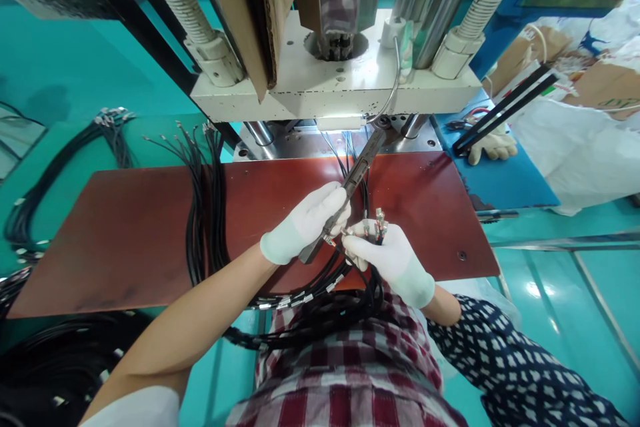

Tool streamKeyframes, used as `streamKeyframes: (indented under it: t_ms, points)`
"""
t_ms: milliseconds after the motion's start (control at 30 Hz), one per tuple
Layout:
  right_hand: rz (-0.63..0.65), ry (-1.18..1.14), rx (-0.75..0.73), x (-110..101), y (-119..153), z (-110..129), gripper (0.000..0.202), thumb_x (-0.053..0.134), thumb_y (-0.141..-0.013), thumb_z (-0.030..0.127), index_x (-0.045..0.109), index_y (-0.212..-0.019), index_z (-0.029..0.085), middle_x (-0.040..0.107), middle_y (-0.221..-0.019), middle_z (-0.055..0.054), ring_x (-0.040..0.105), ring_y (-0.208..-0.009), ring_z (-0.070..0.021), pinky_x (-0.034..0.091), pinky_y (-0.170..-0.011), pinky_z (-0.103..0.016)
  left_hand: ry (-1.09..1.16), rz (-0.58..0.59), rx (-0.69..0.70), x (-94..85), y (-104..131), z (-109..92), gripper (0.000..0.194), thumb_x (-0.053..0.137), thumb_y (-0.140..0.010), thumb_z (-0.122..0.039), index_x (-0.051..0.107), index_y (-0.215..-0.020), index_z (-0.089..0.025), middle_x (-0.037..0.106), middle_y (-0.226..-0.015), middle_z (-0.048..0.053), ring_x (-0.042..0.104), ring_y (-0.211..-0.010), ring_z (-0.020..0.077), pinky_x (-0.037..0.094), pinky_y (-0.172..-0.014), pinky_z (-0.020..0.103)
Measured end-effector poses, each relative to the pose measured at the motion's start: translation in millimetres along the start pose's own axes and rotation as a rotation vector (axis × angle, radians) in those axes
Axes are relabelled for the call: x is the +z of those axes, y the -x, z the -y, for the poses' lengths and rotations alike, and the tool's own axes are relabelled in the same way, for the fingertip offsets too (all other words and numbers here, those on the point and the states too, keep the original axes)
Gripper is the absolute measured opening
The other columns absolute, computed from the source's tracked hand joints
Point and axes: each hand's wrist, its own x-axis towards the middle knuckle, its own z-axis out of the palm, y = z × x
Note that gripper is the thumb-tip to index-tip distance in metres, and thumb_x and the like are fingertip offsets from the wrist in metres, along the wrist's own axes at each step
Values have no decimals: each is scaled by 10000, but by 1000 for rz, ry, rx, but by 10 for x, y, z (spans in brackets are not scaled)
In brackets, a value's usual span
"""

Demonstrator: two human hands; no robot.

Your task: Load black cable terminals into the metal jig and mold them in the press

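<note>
Both of my hands wear white gloves and meet over the red-brown board (420, 213). Wrapped round a long dark metal bar (357, 173) is my left hand (315, 217); the bar slants from near my body up to the press. My right hand (383, 253) is closed on several black cables (373, 293), their metal connectors (380, 220) sticking up above the fingers. One cable end with a red bit lies at the bar's lower end, between the two hands. The cables loop down over the board's front edge towards my lap.
A white press plate (340, 100) stands over a steel base (300, 143). Black cable bundles (205, 213) lie across the board's left part, with more cables (50, 187) at far left. On the right are a blue ledge (520, 180) with a glove (493, 147) and white sacks (580, 153).
</note>
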Motion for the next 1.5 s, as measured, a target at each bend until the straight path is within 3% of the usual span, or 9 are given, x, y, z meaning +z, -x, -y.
streamKeyframes:
  t_ms: [167, 333, 567, 733, 867, 967, 1067, 1400, 1500]
  points:
    - [1, -63, -6, 45, -71, 7, 286, 707, -724, 361, 541, -596, 167, 544, -510, 21, 438, -438, -74, 350, -464, -231, -75, 6, 7, 16, 16, -19, 414, 380, -1001, -513, 432, -761, -180, 465, -677, -21, 414, -578, 93, 368, -553, 245]
    - [33, -23, -53, 58, -84, -10, 312, 666, -753, 279, 467, -536, 177, 468, -470, 46, 424, -473, -72, 334, -491, -225, -146, -22, 20, 46, 27, -22, 391, 386, -1007, -483, 406, -756, -184, 411, -712, -26, 369, -629, 100, 357, -599, 254]
    - [12, 76, -83, 49, -118, -62, 219, 642, -781, 250, 499, -630, 179, 515, -537, 53, 446, -498, -79, 388, -527, -233, -521, -195, -18, 96, 58, 8, 329, 394, -1007, -470, 392, -815, -203, 451, -722, -32, 413, -652, 117, 365, -653, 277]
    - [134, 303, -185, -135, -44, 44, 194, 651, -860, 338, 703, -792, 164, 679, -796, -18, 610, -766, -143, 484, -775, -280, -287, -94, -17, 50, 59, -20, 405, 376, -1002, -521, 420, -776, -188, 442, -709, -27, 398, -609, 99, 371, -584, 252]
    - [86, 302, -242, -216, 23, 80, 231, 678, -837, 290, 740, -1032, 184, 726, -1047, -47, 655, -949, -178, 495, -899, -306, -178, -24, 10, 7, 48, -29, 427, 383, -1001, -525, 444, -769, -172, 450, -690, -25, 399, -589, 86, 377, -564, 241]
    - [-33, 175, -143, -205, 11, 26, 211, 763, -739, 286, 707, -903, 166, 710, -843, -19, 636, -780, -156, 507, -775, -294, -135, 8, 0, -10, 43, -14, 425, 375, -1003, -525, 448, -782, -170, 462, -678, -23, 402, -568, 84, 376, -538, 238]
    - [16, 27, -40, -165, -27, -4, 193, 732, -745, 326, 652, -728, 150, 603, -622, 17, 551, -603, -117, 474, -671, -282, -101, 50, -4, -13, 38, -5, 425, 366, -1005, -524, 453, -789, -168, 461, -670, -23, 404, -553, 83, 371, -517, 237]
    - [4, 59, -55, -23, -55, 101, 346, 711, -760, 329, 537, -518, 154, 520, -528, 21, 463, -542, -93, 382, -574, -257, -212, 68, -27, 35, 66, -45, 393, 388, -1002, -515, 428, -805, -177, 423, -726, -31, 398, -632, 93, 362, -578, 248]
    - [-16, 99, -59, -11, -61, 72, 365, 720, -748, 306, 481, -512, 164, 481, -510, 40, 431, -535, -84, 358, -560, -249, -388, -10, -29, 54, 72, -10, 373, 398, -1004, -491, 392, -788, -187, 381, -723, -40, 354, -647, 100, 346, -607, 260]
